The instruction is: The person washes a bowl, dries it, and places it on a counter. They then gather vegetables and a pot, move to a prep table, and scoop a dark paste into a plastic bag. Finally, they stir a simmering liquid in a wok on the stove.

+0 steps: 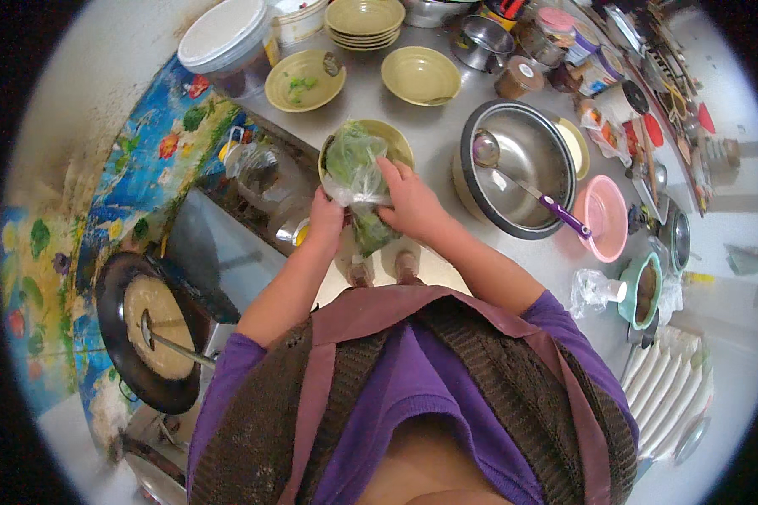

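Observation:
A clear plastic bag (357, 158) with green leafy vegetables inside is between my two hands. My left hand (326, 219) grips its left side, with the fingers partly hidden underneath. My right hand (414, 201) has hold of the gathered middle of the bag from the right. More greens (372, 232) show through the plastic below the gather. Just behind the bag, and partly covered by it, stands a yellow-green bowl (399, 137) on the metal counter (433, 132). Another bowl (279, 88) holds some chopped greens; the bowl (421, 71) to its right shows a bare inside.
To the right is a large metal pot (511, 151) with a purple-handled ladle (553, 205) in it, beside a pink basin (606, 221). Stacked bowls (364, 22) and a lidded bucket (224, 38) stand at the back. A wok (164, 328) of pale liquid sits at lower left.

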{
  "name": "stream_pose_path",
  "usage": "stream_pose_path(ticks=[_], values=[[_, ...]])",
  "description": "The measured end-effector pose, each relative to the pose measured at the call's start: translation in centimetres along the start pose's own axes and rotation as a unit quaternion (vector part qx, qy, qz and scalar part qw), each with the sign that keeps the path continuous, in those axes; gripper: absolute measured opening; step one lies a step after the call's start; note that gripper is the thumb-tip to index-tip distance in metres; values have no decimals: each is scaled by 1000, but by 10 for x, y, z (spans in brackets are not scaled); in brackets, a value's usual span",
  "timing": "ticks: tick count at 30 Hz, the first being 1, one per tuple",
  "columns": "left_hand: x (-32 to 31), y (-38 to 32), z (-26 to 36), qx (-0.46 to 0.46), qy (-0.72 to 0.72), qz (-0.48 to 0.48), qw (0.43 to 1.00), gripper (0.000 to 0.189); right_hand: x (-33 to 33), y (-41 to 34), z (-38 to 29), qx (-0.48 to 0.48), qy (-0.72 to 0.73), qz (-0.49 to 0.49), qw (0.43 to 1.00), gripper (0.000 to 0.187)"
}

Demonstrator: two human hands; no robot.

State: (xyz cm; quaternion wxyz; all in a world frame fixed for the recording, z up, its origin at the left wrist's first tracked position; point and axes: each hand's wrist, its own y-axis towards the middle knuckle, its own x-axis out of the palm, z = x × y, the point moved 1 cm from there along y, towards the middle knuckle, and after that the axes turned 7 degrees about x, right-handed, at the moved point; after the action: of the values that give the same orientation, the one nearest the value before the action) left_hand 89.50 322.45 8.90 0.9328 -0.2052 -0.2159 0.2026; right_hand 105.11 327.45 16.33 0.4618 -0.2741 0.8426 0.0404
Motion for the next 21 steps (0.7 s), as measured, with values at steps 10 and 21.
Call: stream_pose_path(ticks=[10, 21], values=[[9, 31, -48, -8, 75, -9, 997, 37, 12, 17, 36, 143, 60, -66, 986, 97], [-15, 37, -54, -109, 64, -114, 985, 36, -26, -67, 55, 30, 205, -31, 978, 53]])
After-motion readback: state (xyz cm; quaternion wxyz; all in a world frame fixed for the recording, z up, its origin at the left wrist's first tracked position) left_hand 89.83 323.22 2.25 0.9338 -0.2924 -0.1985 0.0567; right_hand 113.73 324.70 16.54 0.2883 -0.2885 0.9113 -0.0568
